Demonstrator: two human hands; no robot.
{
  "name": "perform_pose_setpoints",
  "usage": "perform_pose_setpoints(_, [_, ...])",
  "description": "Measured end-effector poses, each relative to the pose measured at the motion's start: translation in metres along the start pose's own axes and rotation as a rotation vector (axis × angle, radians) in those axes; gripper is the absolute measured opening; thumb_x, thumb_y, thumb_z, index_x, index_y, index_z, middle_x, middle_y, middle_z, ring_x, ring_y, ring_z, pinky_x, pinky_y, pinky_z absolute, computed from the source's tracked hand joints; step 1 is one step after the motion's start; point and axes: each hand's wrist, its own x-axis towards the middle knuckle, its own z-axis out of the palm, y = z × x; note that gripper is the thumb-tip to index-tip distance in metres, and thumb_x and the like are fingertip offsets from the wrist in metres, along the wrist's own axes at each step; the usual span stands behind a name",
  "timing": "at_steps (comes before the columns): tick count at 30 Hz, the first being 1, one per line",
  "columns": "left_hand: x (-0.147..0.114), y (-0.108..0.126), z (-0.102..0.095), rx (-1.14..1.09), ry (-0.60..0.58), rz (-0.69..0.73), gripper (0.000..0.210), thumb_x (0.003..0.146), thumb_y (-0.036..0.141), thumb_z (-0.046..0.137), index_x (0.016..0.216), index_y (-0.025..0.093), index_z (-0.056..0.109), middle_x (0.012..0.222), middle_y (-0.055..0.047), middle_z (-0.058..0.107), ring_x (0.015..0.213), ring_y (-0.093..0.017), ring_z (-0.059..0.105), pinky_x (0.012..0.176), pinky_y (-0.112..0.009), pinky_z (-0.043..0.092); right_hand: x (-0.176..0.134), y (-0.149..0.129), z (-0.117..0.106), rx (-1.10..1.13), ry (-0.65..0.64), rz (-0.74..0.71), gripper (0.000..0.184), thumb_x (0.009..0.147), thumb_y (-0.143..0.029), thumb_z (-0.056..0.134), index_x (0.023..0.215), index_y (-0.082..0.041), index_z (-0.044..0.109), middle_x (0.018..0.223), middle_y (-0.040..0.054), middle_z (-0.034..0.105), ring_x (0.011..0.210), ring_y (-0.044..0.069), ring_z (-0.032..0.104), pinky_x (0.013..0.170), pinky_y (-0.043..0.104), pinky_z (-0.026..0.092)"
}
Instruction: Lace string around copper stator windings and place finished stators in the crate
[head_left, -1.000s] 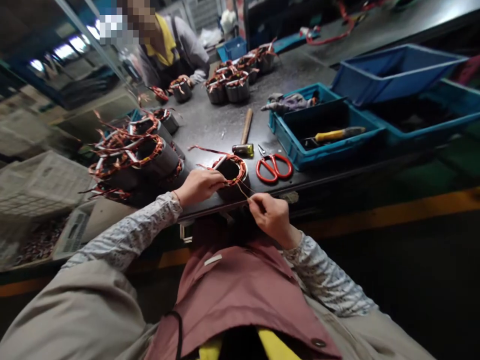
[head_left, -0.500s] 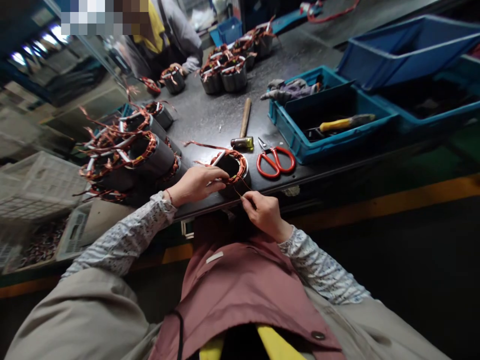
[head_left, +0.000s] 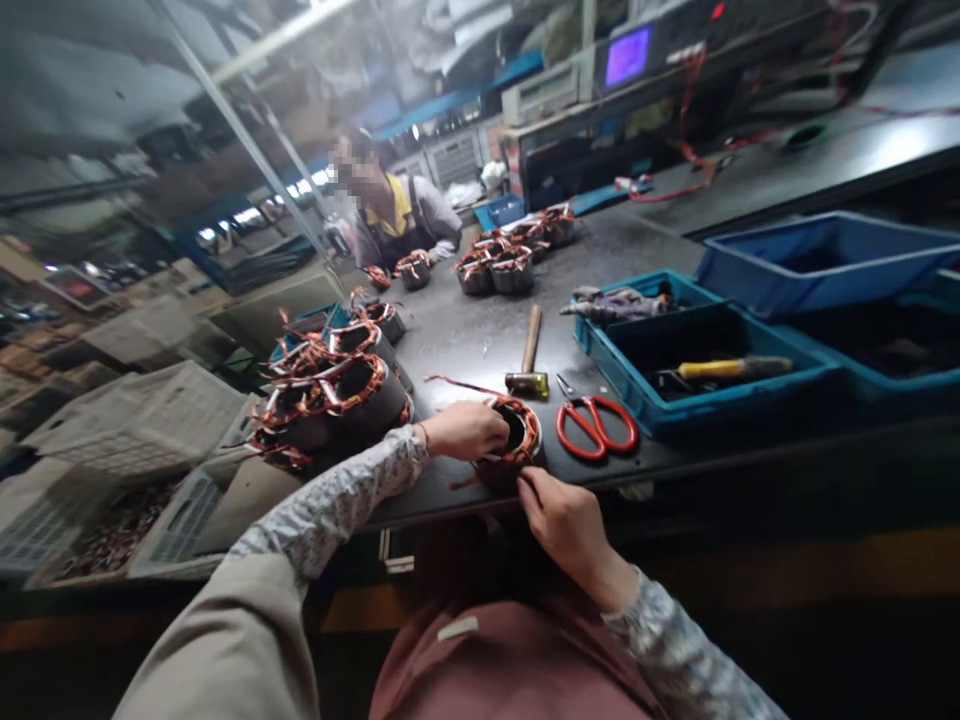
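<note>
A motor stator point(head_left: 531, 440) with copper windings and white sleeving stands at the near edge of the bench. My left hand point(head_left: 469, 430) reaches over its left rim, fingers bent and gripping the winding at the opening. Close against the stator's near right side, my right hand point(head_left: 562, 515) is closed in a pinch on a thin cord, which hardly shows now. A long copper-coloured lead sticks out to the left behind the stator. Red-handled scissors point(head_left: 596, 425) lie just right of it, and a hammer point(head_left: 530, 360) with a wooden handle lies behind.
Several more stators point(head_left: 337, 395) are stacked on the left, others point(head_left: 495, 265) stand farther back. Blue bins point(head_left: 701, 375) line the right, one with a yellow-handled tool point(head_left: 712, 368). A co-worker point(head_left: 397, 215) sits across the bench point(head_left: 450, 330). White crates point(head_left: 150, 420) stand at left.
The view has tilted up, so everything sits lower and farther right. My left fingers have moved onto the stator's rim and opening. My right hand has come nearer the stator's side.
</note>
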Motion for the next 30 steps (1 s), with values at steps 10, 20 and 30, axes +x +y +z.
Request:
perform_pose_setpoints(10, [-0.016, 0.012, 0.009, -0.268, 0.16, -0.233, 0.019, 0.088, 0.022, 0.049, 0.076, 0.016, 0.063, 0.073, -0.002, 0.064, 0.068, -0.014, 0.056, 0.063, -0.025, 0.039, 0.011, -0.001, 0.0, 0.444, 0.091, 0.399, 0.04, 0.086, -0.027, 0.051, 0.121, -0.011, 0.061, 0.128, 0.0193, 0.06, 0.118, 0.032, 0.058, 0.093, 0.049, 0.052])
perform_pose_setpoints(20, [-0.008, 0.016, 0.01, -1.358, 0.238, -0.357, 0.017, 0.088, 0.027, 0.052, 0.078, 0.013, 0.054, 0.067, -0.002, 0.064, 0.043, -0.003, 0.042, 0.041, -0.014, 0.032, 0.013, -0.014, -0.023, 1.041, -0.158, 0.755, 0.02, 0.074, -0.03, 0.065, 0.089, -0.017, 0.064, 0.073, 0.0001, 0.062, 0.051, 0.008, 0.045, 0.047, 0.022, 0.038])
perform_pose_setpoints(30, [-0.017, 0.047, 0.023, -1.007, 0.29, -0.127, 0.017, 0.088, 0.026, 0.049, 0.08, 0.014, 0.058, 0.068, 0.001, 0.065, 0.049, -0.007, 0.057, 0.046, -0.016, 0.042, 0.002, -0.003, -0.018, 0.574, -0.084, 0.118, 0.016, 0.081, -0.006, 0.052, 0.087, -0.018, 0.061, 0.08, 0.0037, 0.057, 0.073, 0.014, 0.056, 0.067, 0.026, 0.047])
